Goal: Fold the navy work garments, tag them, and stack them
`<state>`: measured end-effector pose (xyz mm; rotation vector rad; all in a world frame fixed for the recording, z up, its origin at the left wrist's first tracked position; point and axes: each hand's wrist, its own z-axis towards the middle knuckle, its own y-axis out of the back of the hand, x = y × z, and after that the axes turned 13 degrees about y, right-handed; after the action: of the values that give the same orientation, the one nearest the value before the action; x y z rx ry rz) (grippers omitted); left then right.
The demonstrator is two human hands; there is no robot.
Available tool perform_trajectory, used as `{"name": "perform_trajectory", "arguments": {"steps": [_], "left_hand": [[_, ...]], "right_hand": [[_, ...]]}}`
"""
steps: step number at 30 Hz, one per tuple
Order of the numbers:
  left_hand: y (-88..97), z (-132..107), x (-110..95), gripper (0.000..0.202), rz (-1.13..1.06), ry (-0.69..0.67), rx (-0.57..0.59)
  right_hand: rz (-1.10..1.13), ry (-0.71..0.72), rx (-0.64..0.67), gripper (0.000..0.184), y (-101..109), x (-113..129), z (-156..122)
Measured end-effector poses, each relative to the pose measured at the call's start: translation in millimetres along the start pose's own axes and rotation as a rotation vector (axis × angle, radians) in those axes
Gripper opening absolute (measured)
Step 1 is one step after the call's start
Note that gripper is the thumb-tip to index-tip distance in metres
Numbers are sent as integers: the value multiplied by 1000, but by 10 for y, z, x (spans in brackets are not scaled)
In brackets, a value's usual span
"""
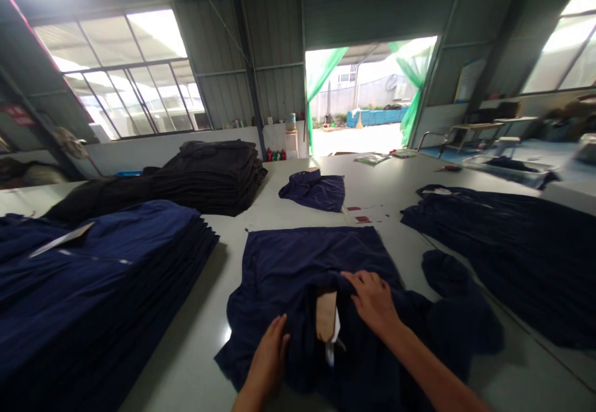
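A navy blue jacket [316, 247] lies spread on the table in front of me, its hem end toward the far side. A tan cardboard hang tag [326, 316] and a small white label show at its dark neck opening. My right hand [375, 303] is closed on the fabric just right of the tag, thumb and fingers at the opening's edge. At the left side of the opening, my left hand [270, 350] rests against the cloth with fingers stretched forward, holding nothing that I can see. A sleeve [465, 306] of the jacket trails to the right.
A tall stack of navy garments [139, 257] stands at left, with a black garment stack [218, 176] behind. Another navy pile [507, 244] lies at right. A small folded navy piece [316, 190] and dark red scraps [361, 216] lie farther back on the pale table [214, 313].
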<state>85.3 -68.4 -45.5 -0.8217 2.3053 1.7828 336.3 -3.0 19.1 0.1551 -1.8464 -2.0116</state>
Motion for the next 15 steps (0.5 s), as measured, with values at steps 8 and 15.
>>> {"name": "perform_trajectory", "arguments": {"steps": [8, 15], "left_hand": [[27, -136, 13, 87, 371, 9, 73], [10, -241, 29, 89, 410, 71, 69]], "right_hand": [[149, 131, 314, 85, -333, 538, -246], [198, 30, 432, 89, -777, 550, -469]]}}
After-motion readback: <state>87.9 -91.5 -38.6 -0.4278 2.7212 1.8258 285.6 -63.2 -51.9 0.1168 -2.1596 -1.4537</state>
